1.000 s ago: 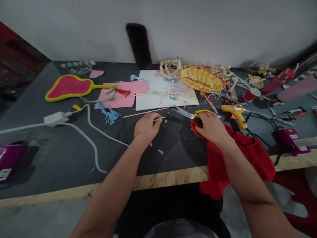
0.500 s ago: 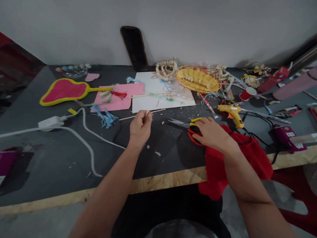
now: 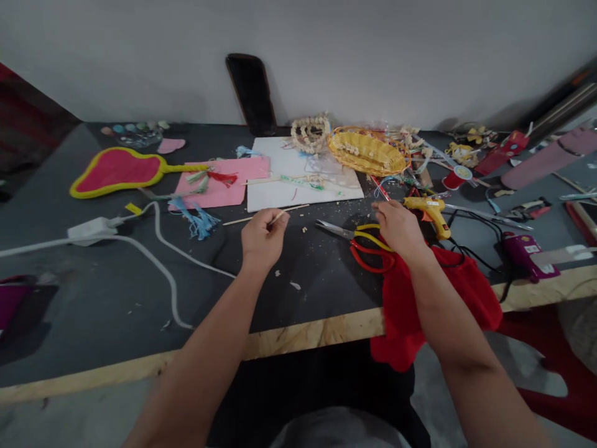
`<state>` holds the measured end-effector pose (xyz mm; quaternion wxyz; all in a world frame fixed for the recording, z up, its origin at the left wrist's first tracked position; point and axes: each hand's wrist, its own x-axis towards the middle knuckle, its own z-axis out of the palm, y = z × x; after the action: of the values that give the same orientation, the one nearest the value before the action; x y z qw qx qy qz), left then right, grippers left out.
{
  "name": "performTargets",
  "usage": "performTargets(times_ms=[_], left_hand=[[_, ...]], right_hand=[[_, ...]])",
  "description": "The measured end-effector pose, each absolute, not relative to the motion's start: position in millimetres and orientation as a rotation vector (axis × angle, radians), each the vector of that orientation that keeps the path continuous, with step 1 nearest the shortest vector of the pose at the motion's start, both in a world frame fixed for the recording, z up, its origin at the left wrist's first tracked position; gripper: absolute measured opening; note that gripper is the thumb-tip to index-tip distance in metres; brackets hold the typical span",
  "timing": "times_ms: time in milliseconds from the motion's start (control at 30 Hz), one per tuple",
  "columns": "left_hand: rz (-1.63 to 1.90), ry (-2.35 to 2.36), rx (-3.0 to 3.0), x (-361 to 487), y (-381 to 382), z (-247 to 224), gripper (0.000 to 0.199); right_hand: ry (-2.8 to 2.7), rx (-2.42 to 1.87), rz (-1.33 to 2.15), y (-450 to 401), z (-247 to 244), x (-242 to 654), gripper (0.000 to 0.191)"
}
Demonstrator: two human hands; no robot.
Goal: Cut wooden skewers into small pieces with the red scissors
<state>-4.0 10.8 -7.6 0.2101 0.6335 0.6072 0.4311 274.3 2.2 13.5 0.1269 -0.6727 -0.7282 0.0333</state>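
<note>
At frame centre, left hand [image 3: 263, 239], fingers pinching a thin stick [image 3: 279, 216] | right of centre, right hand [image 3: 398, 229] by the scissors [image 3: 353, 235], can't tell whether its fingers are closed | longer stick [image 3: 237, 220] just behind left hand | glue gun [image 3: 433, 213] crowding right hand | red cloth [image 3: 398, 298] under right forearm

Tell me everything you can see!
Scissors: one, red/yellow handles, centre
Long stick: one, pale, centre
Short stick: one, pale, centre
Glue gun: one, yellow, right
Cloth: one, red, right
Basket: one, yellow, back
Board: one, white, centre
Paper: one, pink, left
Paddle shape: one, pink/yellow, left
Tassels: several, mixed, left of centre
Phone: one, dark, against wall
Adapter: one, white, left
Boxes: two, purple, both sides
Other bits: many, mixed, back
Left hand: one, bare, gripping short stick
Right hand: one, bare, by scissors
</note>
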Motion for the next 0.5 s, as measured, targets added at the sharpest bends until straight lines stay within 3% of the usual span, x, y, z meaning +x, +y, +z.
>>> performTargets(times_ms=[300,500], left_hand=[[1.352,1.614,1.511,-5.2,17.7,-21.0,0.025],[1.440,1.547,1.409,-1.5,16.8,-17.5,0.029]], right_hand=[[-2.206,-2.112,0.046,16.1,6.1,263.4,0.020],[-2.422,-1.880,0.033,20.2,17.5,216.7,0.021]])
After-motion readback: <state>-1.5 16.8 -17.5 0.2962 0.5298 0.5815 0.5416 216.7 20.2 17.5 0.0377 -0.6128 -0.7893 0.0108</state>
